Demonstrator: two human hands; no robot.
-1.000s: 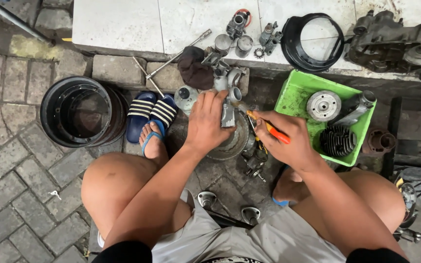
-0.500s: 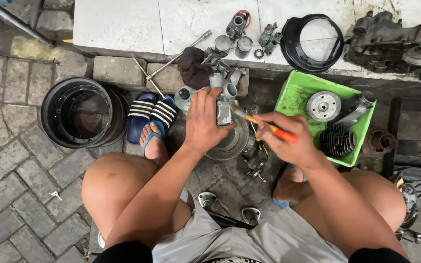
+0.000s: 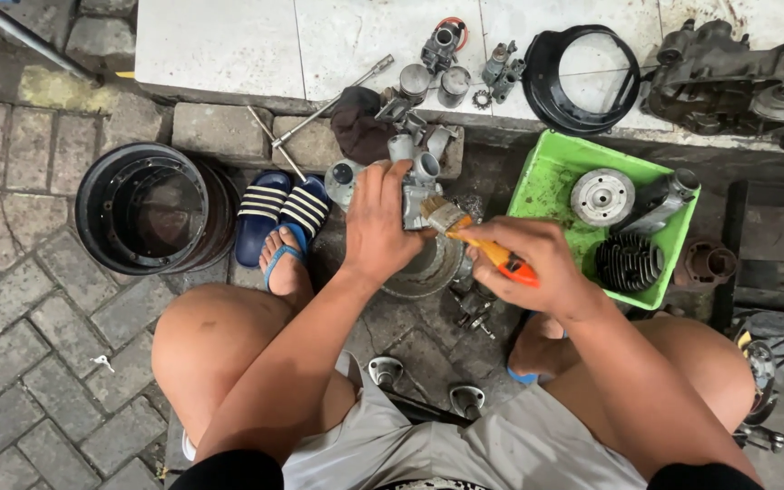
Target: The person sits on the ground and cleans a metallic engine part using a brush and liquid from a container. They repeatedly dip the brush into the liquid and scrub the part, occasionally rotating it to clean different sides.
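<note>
Two hands busy — left hand (image 3: 381, 222) grips cast-metal part (image 3: 416, 195), right hand (image 3: 528, 263) bristly brush (image 3: 474, 238).

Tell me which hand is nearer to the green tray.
Right. The right hand holds a brush just beside the green tray; the left hand grips a metal part farther away.

The person wears light grey cloth shorts (image 3: 428, 449) below both hands and a black top whose hem (image 3: 229, 470) shows at the bottom edge. Arms and legs are bare. Left of the left hand (image 3: 381, 227), dark blue rubber slide sandals with white stripes (image 3: 285, 216).
</note>
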